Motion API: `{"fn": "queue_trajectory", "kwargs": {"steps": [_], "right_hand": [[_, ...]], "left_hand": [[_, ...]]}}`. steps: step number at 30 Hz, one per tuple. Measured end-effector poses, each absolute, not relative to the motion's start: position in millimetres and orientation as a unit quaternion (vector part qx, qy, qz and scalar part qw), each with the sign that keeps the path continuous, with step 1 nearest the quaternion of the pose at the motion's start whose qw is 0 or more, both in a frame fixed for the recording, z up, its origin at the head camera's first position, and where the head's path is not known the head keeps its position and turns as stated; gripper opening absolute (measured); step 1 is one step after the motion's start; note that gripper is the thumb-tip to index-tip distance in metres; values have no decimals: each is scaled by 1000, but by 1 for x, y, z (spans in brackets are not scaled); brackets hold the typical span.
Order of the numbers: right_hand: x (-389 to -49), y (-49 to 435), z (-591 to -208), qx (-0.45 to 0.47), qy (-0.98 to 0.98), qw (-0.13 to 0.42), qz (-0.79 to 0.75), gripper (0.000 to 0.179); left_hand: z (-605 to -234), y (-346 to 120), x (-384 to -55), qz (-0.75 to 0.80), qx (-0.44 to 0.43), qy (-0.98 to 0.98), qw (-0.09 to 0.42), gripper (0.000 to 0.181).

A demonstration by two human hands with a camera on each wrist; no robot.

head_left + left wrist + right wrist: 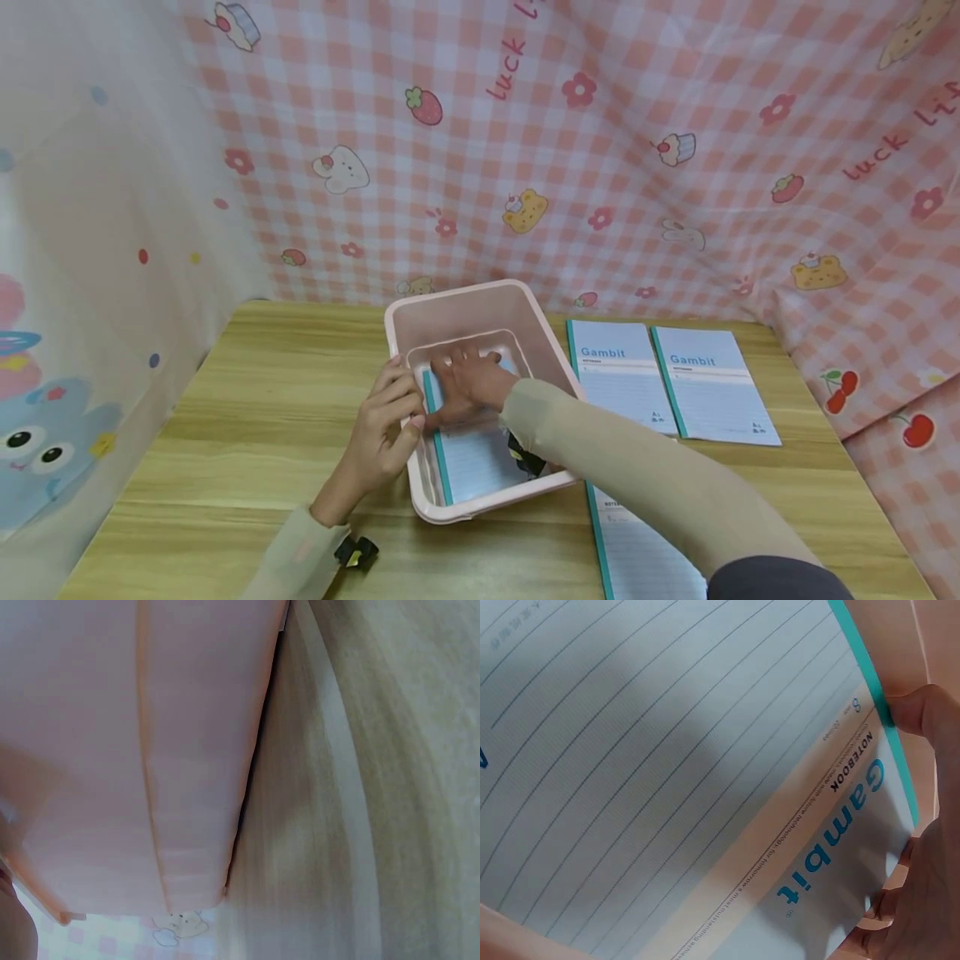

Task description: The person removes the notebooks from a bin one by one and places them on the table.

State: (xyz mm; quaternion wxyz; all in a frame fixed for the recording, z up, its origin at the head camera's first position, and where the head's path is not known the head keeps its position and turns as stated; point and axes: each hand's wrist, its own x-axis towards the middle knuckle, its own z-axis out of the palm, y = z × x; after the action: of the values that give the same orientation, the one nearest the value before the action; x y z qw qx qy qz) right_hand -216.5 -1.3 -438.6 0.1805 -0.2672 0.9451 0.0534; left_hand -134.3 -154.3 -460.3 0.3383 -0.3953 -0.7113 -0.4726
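Note:
A pink plastic bin (480,293) stands on the wooden table, with a Gambit notebook (476,467) lying inside it, teal spine to the left. My left hand (386,421) holds the bin's left rim, fingers and thumb bent over it. The left wrist view shows the bin's outer wall (202,750) close up. My right hand (472,385) reaches into the bin, its fingers spread over the upper part of the notebook. In the right wrist view, the thumb of this hand (930,817) touches the teal spine, and the other fingertips are at the notebook's top edge (855,919).
To the right of the bin, two Gambit notebooks (618,375) lie side by side. Another notebook (637,550) lies nearer the front, partly under my right sleeve (660,475). A pink checked curtain (480,167) hangs behind the table (262,417).

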Motion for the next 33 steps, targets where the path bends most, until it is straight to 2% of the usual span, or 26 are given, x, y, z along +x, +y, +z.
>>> {"fn": "queue_trajectory", "kwargs": {"steps": [8, 15, 23, 33], "right_hand": [[-219, -1, -441, -277, 944, 177, 44, 111], [-221, -1, -440, -280, 944, 170, 30, 117], [-223, 0, -436, -280, 951, 116, 64, 117], [-225, 0, -424, -270, 956, 107, 49, 95]], "left_hand": [[-461, -153, -134, -473, -394, -712, 338, 16], [-462, -154, -134, -472, -394, -712, 339, 15], [-461, -153, -135, -471, -400, -706, 345, 20], [-460, -153, -134, -474, -396, -707, 344, 16]]}}
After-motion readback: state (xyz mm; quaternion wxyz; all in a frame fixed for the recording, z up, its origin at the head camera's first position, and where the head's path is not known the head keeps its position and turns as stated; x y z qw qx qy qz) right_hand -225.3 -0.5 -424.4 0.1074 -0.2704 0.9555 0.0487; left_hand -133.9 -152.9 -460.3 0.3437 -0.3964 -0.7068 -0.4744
